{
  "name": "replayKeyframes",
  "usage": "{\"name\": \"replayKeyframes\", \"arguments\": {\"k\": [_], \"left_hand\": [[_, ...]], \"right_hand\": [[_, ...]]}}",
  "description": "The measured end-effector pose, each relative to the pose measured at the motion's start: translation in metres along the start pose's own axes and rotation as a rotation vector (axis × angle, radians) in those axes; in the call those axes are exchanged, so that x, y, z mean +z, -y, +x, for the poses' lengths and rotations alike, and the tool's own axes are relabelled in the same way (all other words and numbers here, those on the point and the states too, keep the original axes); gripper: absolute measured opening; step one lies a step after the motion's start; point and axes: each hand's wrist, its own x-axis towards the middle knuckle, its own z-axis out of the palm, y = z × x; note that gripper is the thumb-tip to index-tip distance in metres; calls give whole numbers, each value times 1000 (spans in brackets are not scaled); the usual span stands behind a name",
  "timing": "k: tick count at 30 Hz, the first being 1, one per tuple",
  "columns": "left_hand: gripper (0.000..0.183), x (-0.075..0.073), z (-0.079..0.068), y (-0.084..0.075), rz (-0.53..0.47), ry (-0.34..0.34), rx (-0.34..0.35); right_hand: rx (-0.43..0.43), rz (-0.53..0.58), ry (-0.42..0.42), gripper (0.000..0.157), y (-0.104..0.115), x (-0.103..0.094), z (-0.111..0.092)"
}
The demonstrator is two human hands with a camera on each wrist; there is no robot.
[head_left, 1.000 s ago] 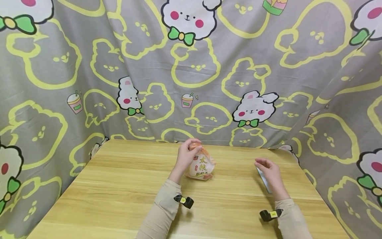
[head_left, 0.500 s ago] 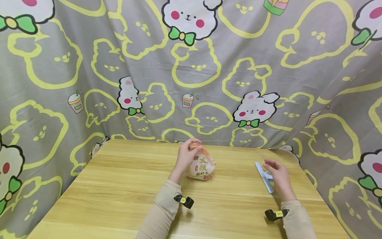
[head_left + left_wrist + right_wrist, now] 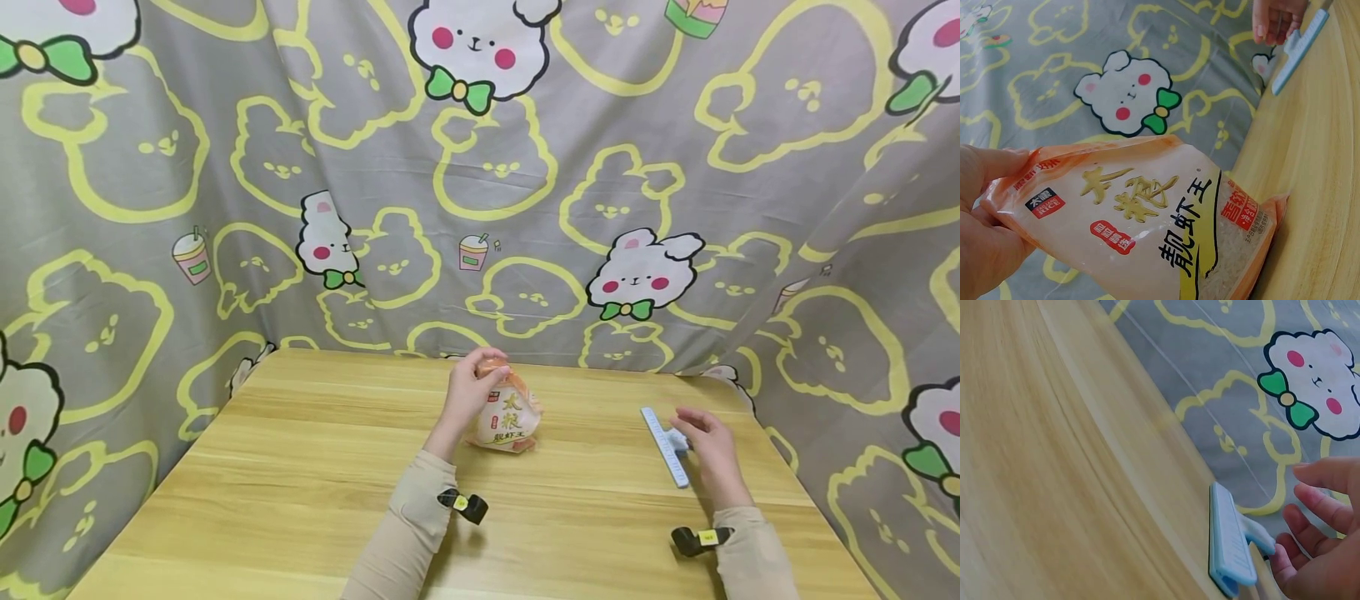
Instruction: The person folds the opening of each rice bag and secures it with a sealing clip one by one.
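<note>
Bag (image 3: pixel 510 421) is standing on the far half of the table (image 3: pixel 300 467), its lower end seeming to be resting there while the left hand (image 3: pixel 467 393) is holding its top. The left thumb and fingers are pinching this orange top, and rice grains (image 3: pixel 1234 261) are showing through the clear part near the bottom. Well apart from it, toward the right, the light blue clip (image 3: pixel 664 447) is lying on the table, its handle (image 3: pixel 1257 536) pointing to the right hand (image 3: pixel 714 457). The change is happening on this side: one second ago the right hand was covering most of the clip, and now it is hovering further to the right, so the long bar is showing whole. The right fingers (image 3: pixel 1322 509) are bending loosely, a little apart, and are not clamping on anything — one fingertip is coming very near to the handle, but I cannot tell if it is touching. Meanwhile the left hand and the bag are staying in the same place. For the work this is meaning, in my judgement, that the clip is now lying released — only the bag is remaining in a grip, and the two things are keeping apart.
</note>
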Motion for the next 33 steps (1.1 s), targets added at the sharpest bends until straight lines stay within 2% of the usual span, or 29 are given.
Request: {"name": "replayKeyframes", "arguments": {"k": [6, 11, 19, 33], "left_hand": [[29, 0, -1, 0, -5, -5, 44], [36, 0, -2, 1, 3, -14, 92], [27, -1, -1, 1, -11, -5, 19], [19, 1, -1, 2, -39, -1, -3]], "right_hand": [[4, 17, 38, 50, -6, -4, 1], [32, -52, 77, 56, -10, -8, 2], [62, -148, 115, 61, -13, -12, 4], [29, -246, 133, 55, -17, -12, 6]]}}
